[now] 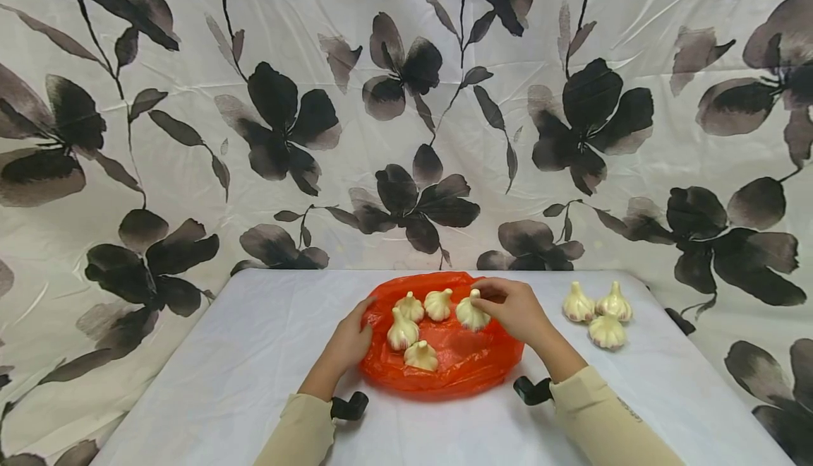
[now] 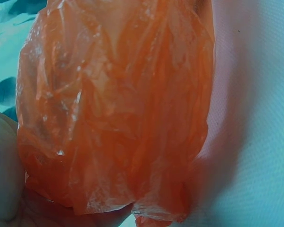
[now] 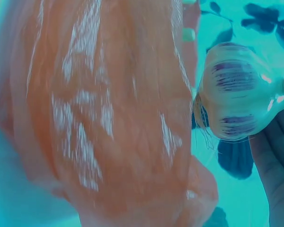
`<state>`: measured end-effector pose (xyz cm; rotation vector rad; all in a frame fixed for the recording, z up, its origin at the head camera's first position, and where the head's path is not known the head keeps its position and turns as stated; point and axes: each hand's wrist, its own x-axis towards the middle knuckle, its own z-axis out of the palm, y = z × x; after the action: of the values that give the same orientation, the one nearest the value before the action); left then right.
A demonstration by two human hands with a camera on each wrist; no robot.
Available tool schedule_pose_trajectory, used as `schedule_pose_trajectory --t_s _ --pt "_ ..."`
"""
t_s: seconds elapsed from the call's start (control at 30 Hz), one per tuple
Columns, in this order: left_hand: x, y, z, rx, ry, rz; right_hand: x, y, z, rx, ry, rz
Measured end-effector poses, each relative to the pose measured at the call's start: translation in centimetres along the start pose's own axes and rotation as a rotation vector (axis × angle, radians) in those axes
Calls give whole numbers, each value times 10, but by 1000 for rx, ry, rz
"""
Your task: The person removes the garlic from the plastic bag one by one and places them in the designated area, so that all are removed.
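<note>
Four garlic bulbs are contained in the red bag, its left side gripped by the left hand, a fifth bulb pinched over it by the right hand, and three bulbs left to its right on the tabletop.

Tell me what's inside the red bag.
Four garlic bulbs lie in the bag; a fifth bulb is held over it in the right hand's grip. The bag's floor beneath the bulbs is covered, so I can't see what's there.
</note>
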<state>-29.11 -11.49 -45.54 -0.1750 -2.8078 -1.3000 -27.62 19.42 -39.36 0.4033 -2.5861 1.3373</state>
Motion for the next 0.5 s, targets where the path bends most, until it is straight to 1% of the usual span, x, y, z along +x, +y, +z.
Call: schedule_pose_trajectory --t_s 0.2,0.37,0.5 --pt "0 -2 1 2 -3 -2 -4 7 -14 -8 23 16" --pt "0 -2 1 3 1 -5 -7 11 -27 -23 51 -6" --pt "0 -1 2 -9 -6 -23 -9 17 -37 -39 77 -18"
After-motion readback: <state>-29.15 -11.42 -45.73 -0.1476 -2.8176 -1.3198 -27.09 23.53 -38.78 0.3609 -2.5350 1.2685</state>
